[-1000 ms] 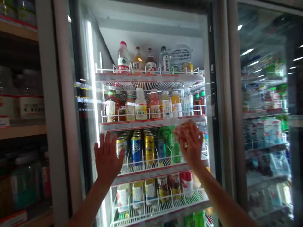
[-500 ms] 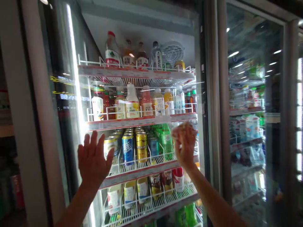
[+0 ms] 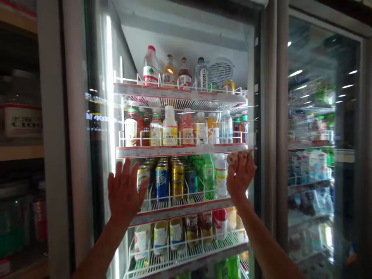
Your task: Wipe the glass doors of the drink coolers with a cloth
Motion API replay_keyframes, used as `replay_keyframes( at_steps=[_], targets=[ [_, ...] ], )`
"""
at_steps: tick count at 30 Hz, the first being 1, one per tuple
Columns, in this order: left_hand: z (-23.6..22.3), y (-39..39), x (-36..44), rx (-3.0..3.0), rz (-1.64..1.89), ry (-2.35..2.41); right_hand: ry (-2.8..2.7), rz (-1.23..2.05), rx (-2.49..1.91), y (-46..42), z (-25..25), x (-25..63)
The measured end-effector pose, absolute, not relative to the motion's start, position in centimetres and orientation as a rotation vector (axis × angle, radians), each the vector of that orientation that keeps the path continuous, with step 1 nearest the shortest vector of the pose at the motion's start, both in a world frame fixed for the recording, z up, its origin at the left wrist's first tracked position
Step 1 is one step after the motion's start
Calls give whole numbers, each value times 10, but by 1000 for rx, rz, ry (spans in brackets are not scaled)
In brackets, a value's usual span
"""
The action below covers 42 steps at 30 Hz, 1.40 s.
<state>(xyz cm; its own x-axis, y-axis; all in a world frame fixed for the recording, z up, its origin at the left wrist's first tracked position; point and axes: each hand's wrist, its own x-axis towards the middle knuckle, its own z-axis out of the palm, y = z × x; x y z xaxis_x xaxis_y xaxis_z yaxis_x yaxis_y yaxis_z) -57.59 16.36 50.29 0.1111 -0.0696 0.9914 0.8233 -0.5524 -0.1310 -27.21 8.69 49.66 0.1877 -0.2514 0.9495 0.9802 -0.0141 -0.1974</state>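
Observation:
A glass door (image 3: pixel 186 35) of a lit drinks fridge stands in front of me, with reflections on its pane. My left hand (image 3: pixel 125 190) is raised at the door's left side, palm toward the glass and fingers spread, holding nothing. Whether its palm touches the pane I cannot tell. At the right side, my right hand (image 3: pixel 241 174) grips a crumpled pale cloth (image 3: pixel 232 158) against the glass, close to the door's right frame. Behind the pane, a blue can (image 3: pixel 161 182), a gold can (image 3: pixel 178 181) and a green bottle (image 3: pixel 208 176) stand between my hands.
Wire shelves inside hold several bottles, with a water bottle (image 3: pixel 150 68) on the top one. A metal door frame (image 3: pixel 269 128) lies right of my right hand. Farther right is another glass door (image 3: pixel 314 97); at the left are dark shelves with a large bottle (image 3: pixel 23 108).
My right hand has slid the cloth rightward across the glass toward the frame. My left hand keeps its raised pose, while the whole view has shifted a little.

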Motion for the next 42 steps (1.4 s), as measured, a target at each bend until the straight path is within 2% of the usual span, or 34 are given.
replay_keyframes(
  at_steps=[7,13,18,20,24,27,31,33,38,42],
  targets=[
    [517,163,-551,-1655,-1607,-789,-1345,-1206,-1059,94,488,-317],
    [519,163,-550,-1667,-1605,-806,-869,-1171,-1136,93,515,-259],
    [518,163,-552,-1670,-1591,-799,-1238,-1200,-1073,98,515,-298],
    [519,163,-552,-1667,-1588,-803,-1289,-1249,-1097,95,516,-289],
    [519,162,-550,-1663,-1620,-794,-882,-1227,-1132,90,540,-225],
    [519,162,-550,-1662,-1616,-794,-757,-1172,-1110,94,553,-225],
    [520,163,-552,-1654,-1580,-814,-1237,-1295,-1064,94,539,-282],
    [519,164,-553,-1649,-1585,-803,-1363,-1332,-1072,90,535,-283],
    [517,163,-550,-1642,-1601,-777,-816,-1223,-1131,90,557,-216],
    [531,160,-546,-1593,-1598,-760,-959,-1267,-1080,97,558,-249]
  ],
)
